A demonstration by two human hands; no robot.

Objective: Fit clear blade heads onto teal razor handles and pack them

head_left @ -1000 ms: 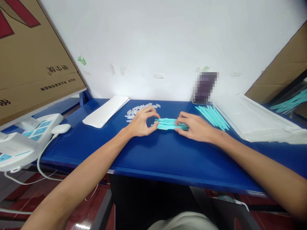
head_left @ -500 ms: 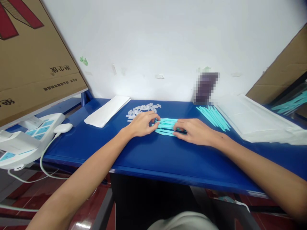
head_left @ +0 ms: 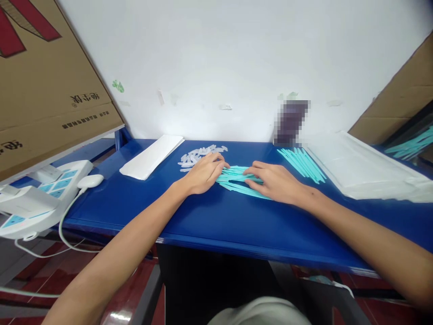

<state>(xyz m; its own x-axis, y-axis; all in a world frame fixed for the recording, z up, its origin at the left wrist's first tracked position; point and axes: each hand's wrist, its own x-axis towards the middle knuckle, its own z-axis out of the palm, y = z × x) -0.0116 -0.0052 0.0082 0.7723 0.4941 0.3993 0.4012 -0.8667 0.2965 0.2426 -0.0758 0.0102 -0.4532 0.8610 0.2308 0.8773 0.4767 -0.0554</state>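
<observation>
A loose bunch of thin turquoise sticks (head_left: pixel 237 173) lies crosswise on the blue table between my hands. At its left end my left hand (head_left: pixel 208 174) is bent, with fingertips and thumb closed around the stick ends. My right hand (head_left: pixel 270 180) curls over the right part, its fingers and thumb gripping some sticks and its palm hiding their right ends. A few sticks at the near side are splayed apart from the bunch. Behind my left hand is a scattered pile of small translucent white pieces (head_left: pixel 196 155), partly hidden by it.
More turquoise sticks (head_left: pixel 302 164) lie at the back right, beside a white plastic-wrapped package (head_left: pixel 352 169). A folded white sheet (head_left: pixel 152 158) lies at the left. A power strip (head_left: pixel 64 185) with plugs and cables occupies the left edge, below a cardboard box (head_left: pixel 43 90). A pixelated dark object (head_left: pixel 291 124) leans on the wall.
My right hand has shifted slightly right, and the near sticks now slant under it, more spread out. My left hand has closed in over the left ends.
</observation>
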